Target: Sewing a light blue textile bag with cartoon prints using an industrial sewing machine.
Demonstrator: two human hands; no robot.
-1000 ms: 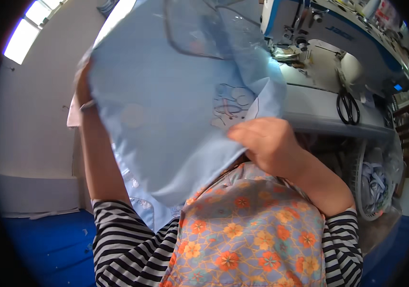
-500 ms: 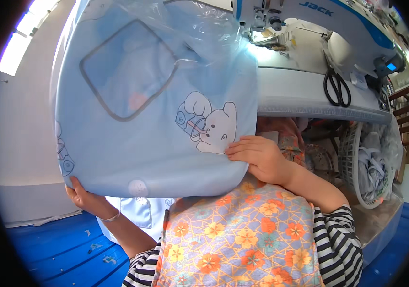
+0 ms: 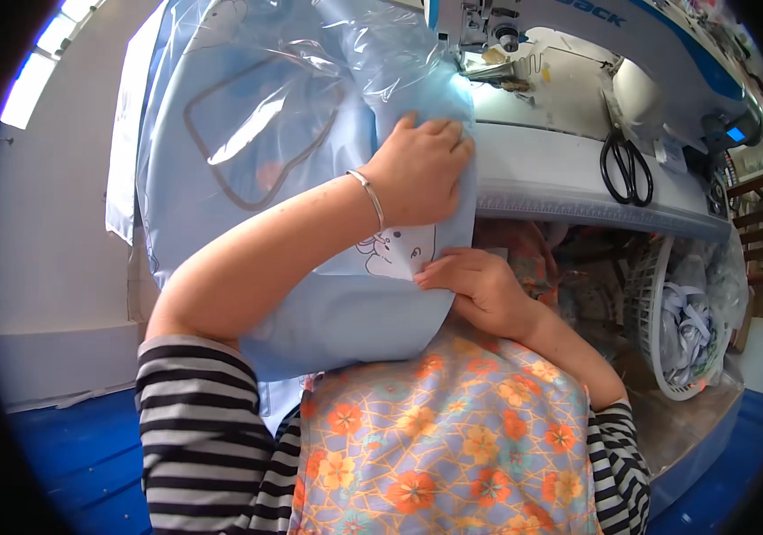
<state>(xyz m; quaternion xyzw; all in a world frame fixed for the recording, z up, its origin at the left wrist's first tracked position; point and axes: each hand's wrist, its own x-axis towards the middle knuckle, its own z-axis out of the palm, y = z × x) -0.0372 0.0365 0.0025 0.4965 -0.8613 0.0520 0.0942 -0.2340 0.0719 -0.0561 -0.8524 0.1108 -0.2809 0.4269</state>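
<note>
A light blue sheet of fabric (image 3: 337, 312), printed with a white cartoon animal and a grey-outlined shape, hangs over the table's front edge and my lap. Shiny clear plastic film (image 3: 390, 62) covers its upper part. My left hand (image 3: 426, 169) reaches across the fabric, its curled fingers gripping near the right edge, just below the needle area of the sewing machine (image 3: 667, 53). Lower on the same edge, my right hand (image 3: 479, 281) pinches the fabric beside the printed animal. The fingertips of both hands are partly hidden.
Black-handled scissors (image 3: 627, 169) lie on the white machine table (image 3: 542, 169), right of the fabric. A white plastic basket (image 3: 644, 308) of white strips and clear plastic stands below on the right. Behind it is a brown wooden chair (image 3: 760, 205). A pale wall (image 3: 52, 250) rises at left.
My left hand has left the fabric's lower left corner and moved up and right to its right edge. The fabric's left side has shifted and creased. My right hand stays nearly in place.
</note>
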